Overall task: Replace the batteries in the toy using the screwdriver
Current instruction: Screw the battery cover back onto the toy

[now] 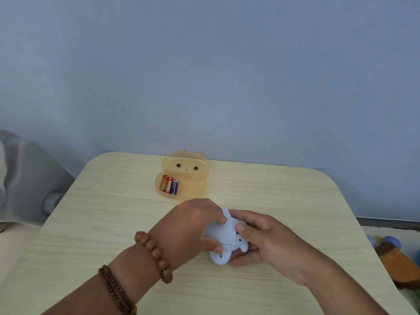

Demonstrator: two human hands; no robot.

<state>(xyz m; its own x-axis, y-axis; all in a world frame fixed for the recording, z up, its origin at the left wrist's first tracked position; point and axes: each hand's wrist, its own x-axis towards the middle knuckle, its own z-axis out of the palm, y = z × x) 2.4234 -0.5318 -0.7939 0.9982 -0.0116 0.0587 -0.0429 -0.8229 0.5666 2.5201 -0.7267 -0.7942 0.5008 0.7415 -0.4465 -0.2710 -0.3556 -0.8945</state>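
Pale-blue plastic toy (223,235) sits just above the light wooden table (91,223), gripped by both the left hand (193,226) and right hand (261,237). Thumbs pressing its loose cover unevenly could jam it or let batteries drop out.

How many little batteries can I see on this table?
3, side by side in the translucent orange bear-shaped box: orange battery left, red-orange battery middle, blue-white battery right. More may hide inside the pale blue toy.
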